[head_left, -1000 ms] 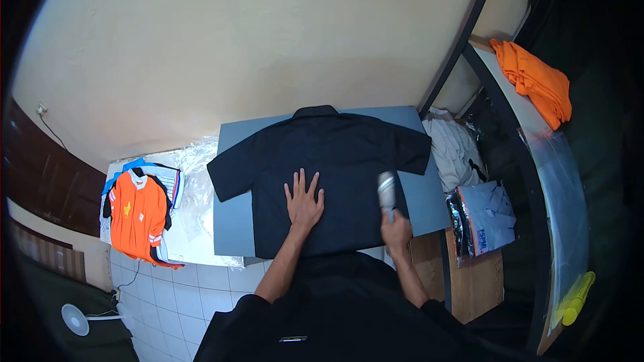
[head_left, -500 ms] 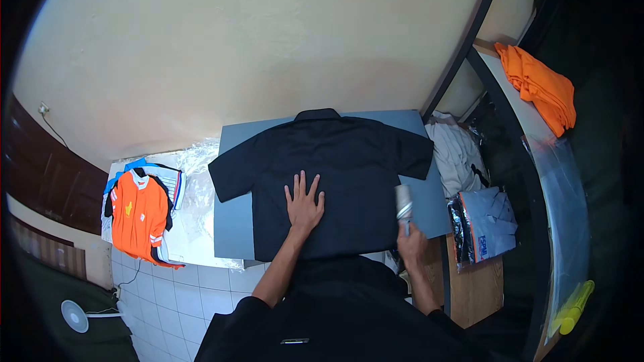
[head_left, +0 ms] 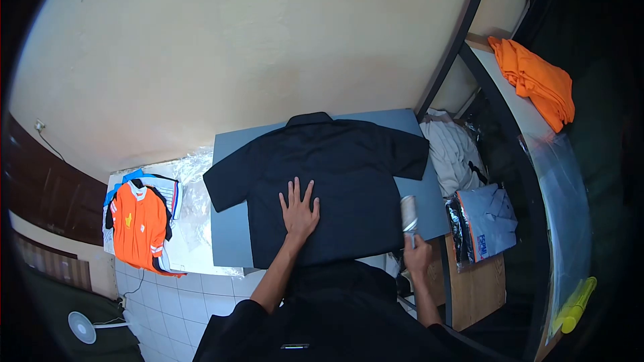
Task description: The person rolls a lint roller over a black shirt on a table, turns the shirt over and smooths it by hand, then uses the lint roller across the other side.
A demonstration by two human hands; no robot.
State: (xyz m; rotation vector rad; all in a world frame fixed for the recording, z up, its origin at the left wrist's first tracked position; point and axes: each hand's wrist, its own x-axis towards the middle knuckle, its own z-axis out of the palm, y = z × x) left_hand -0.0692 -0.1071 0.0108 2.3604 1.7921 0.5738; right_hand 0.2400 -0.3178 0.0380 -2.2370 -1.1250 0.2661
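Observation:
A black short-sleeved shirt (head_left: 342,208) lies flat, back side up, on a grey-blue table top (head_left: 231,234), its collar toward the wall. My left hand (head_left: 300,214) rests on the middle of the shirt, palm down with fingers spread. In my right hand (head_left: 417,257), at the shirt's right edge, is a lint roller (head_left: 408,214); my fingers are wrapped round its handle and its pale cylinder points away from me.
On the left, orange jerseys (head_left: 137,224) lie on a white surface beside clear plastic (head_left: 196,191). At right are pale cloth (head_left: 453,154), a bagged grey shirt (head_left: 486,218) and a shelf with folded orange cloth (head_left: 533,80). A white fan (head_left: 82,327) stands lower left.
The lint roller and my right hand have shifted slightly right and down, and the roller looks sharper. My left hand stays spread on the shirt. The whole view has tilted a little.

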